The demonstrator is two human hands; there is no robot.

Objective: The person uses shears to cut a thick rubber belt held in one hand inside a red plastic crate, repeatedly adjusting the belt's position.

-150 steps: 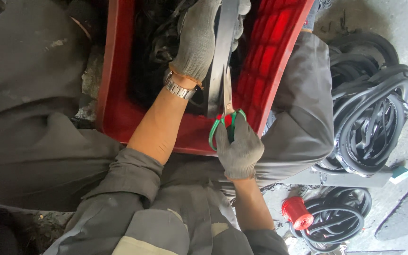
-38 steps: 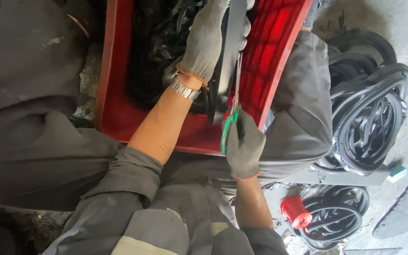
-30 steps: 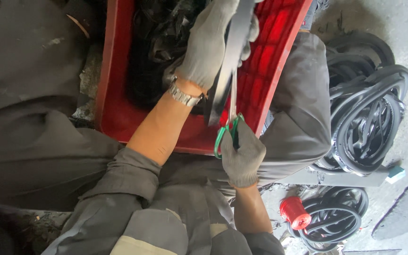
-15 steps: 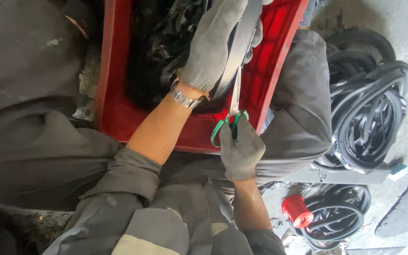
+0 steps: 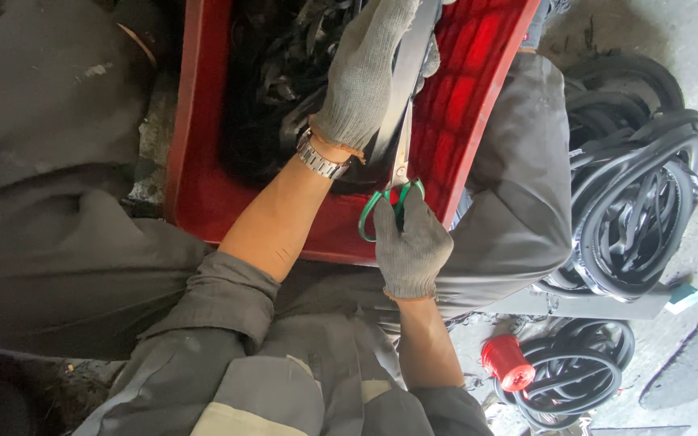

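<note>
Here, rubber strip [image 5: 401, 77] between both hands (scissors [image 5: 396, 190] below).

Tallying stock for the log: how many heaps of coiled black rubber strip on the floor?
2. A large heap of coiled black rubber strip at the right, beside the knee; a smaller coil below it, beside the red spool. More may lie out of view.

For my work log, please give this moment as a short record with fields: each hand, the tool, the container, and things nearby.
left hand: left hand, in a grey glove, grips a dark rubber strip held over the crate
right hand: right hand, gloved, holds green-handled scissors
scissors: blades point up along the strip
container: red plastic crate, dark rubber scraps inside
wrist: metal watch on the left
nearby: coiled black rubber rings on the floor, red spool
</note>
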